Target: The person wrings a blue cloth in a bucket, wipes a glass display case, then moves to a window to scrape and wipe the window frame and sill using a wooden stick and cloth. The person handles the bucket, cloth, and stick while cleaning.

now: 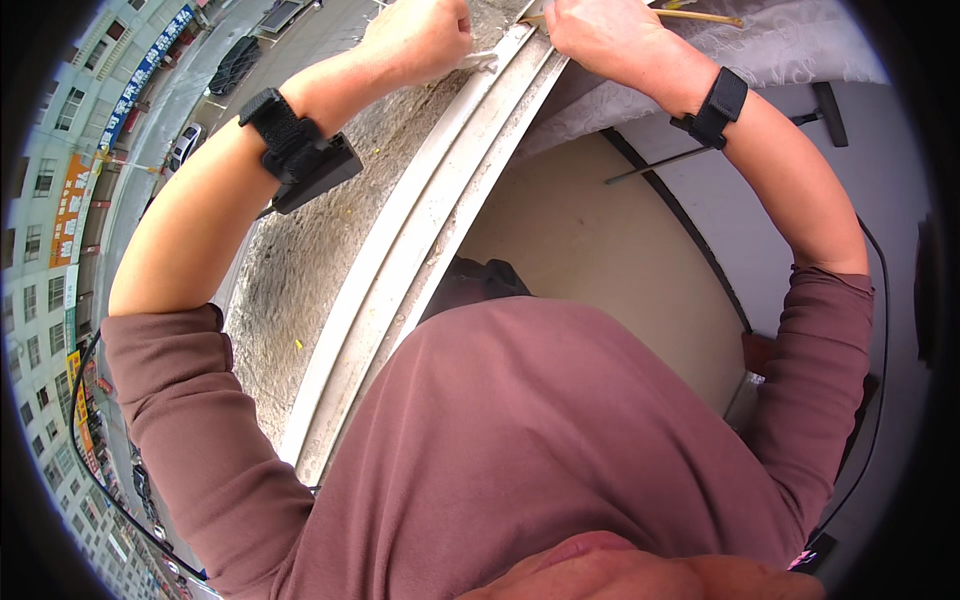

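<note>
My left hand [420, 36] is curled at the top edge of the view, above the rough concrete ledge [300, 292]. Its fingertips are hidden, so I cannot tell what it grips. A whitish scrap [480, 60] lies just below it, beside the white window track [409, 247]. My right hand [600, 31] is closed around a thin yellowish stick [701, 16] over the upper end of the track. One end of the stick points right; the other shows past my fingers on the left. Grit and dirt line the grooves of the track.
Outside, left of the ledge, a street [142, 142] with parked cars lies far below. A pale patterned curtain [795, 45] hangs inside at upper right. A long-handled tool with a flat dark head [829, 114] is beyond my right forearm. Black cables [885, 315] run beside both arms.
</note>
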Demonstrator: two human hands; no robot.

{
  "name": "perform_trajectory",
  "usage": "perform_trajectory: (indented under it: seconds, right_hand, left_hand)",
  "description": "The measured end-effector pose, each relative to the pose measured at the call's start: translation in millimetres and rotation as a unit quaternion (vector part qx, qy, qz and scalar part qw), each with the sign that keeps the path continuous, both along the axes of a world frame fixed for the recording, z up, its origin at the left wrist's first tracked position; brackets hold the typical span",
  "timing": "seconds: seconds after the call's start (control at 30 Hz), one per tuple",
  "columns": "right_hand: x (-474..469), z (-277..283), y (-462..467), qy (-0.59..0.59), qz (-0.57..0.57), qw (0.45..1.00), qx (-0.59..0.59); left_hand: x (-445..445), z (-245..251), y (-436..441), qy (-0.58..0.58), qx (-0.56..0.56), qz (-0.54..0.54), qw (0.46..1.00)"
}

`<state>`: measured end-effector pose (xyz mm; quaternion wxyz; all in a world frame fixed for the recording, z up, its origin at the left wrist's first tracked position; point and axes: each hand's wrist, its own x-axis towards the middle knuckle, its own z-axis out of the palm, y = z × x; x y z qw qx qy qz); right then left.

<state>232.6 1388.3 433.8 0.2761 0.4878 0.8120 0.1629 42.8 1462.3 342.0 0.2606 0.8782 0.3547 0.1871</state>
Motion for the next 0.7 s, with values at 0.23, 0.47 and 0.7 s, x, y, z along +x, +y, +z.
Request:
perform_trajectory:
  seconds: [0.23, 0.47, 0.7]
  right_hand:
    - [2.3, 13.0, 15.4, 0.050, 0.115, 0.992, -0.010]
    - [3.0, 16.2, 21.7, 0.073, -0.010, 0.997, 0.018]
    - [10.0, -5.3, -3.3, 0.023, 0.085, 0.993, 0.079]
  left_hand:
    - [0.7, 5.9, -11.9, -0.003, 0.000, 0.016, 1.000]
    - [1.3, 10.5, -12.9, -0.005, 0.016, 0.027, 1.000]
    - [1.2, 5.8, -9.9, -0.009, 0.000, 0.032, 0.999]
